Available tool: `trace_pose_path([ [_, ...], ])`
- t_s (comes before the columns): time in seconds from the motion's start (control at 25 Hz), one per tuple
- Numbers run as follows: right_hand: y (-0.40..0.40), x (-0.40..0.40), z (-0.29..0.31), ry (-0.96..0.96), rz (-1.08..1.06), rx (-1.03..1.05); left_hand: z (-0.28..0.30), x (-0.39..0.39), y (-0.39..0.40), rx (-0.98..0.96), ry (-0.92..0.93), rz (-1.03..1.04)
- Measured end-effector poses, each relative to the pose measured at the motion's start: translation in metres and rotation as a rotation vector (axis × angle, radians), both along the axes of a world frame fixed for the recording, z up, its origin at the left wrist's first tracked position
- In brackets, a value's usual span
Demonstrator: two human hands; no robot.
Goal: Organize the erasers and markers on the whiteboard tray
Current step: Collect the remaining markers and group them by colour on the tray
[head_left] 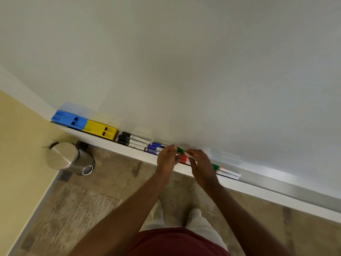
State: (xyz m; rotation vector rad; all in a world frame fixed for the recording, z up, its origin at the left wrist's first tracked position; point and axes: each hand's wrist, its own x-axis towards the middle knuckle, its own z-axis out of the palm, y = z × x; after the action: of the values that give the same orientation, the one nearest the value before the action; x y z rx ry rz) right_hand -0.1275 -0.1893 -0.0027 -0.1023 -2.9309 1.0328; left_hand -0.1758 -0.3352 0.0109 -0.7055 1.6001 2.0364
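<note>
both hands meet over the long white whiteboard tray (129, 147): my left hand (167, 159) and right hand (200, 166) pinch a green-capped white marker (181, 150), i judge to line it up beside the sorted blue plastic eraser (69, 120), yellow plastic eraser (99, 130) and black-capped markers (132, 140).

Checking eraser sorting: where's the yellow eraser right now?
In the head view, the yellow eraser lies on the whiteboard tray toward its left end, end to end with the blue eraser on its left and the black-capped markers on its right.
</note>
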Motion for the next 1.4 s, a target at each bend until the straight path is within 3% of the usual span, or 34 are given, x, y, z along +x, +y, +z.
trace_pose_path([
  [0.08, 0.039, 0.021, -0.004, 0.038, -0.093, 0.078, -0.006, 0.008, 0.022, -0.243, 0.123, -0.201],
  [0.16, 0.075, 0.04, -0.008, 0.048, -0.168, 0.133, -0.01, 0.018, 0.037, -0.544, 0.355, -0.467],
  [0.28, 0.117, 0.059, -0.017, -0.007, -0.232, 0.191, -0.018, 0.035, 0.06, -0.837, 0.705, -0.791],
  [0.44, 0.14, 0.07, -0.029, -0.036, -0.214, 0.202, -0.033, 0.044, 0.079, -1.089, 0.8, -1.037],
  [0.84, 0.142, 0.088, -0.047, -0.023, -0.106, 0.371, -0.039, 0.055, 0.084, -1.23, 0.856, -1.072],
  [1.2, 0.15, 0.081, -0.039, -0.09, -0.012, 0.328, -0.043, 0.066, 0.093, -1.293, 0.866, -1.093],
  [1.4, 0.153, 0.096, -0.032, -0.14, -0.161, 0.237, -0.045, 0.081, 0.094, -1.322, 0.854, -1.077],
])
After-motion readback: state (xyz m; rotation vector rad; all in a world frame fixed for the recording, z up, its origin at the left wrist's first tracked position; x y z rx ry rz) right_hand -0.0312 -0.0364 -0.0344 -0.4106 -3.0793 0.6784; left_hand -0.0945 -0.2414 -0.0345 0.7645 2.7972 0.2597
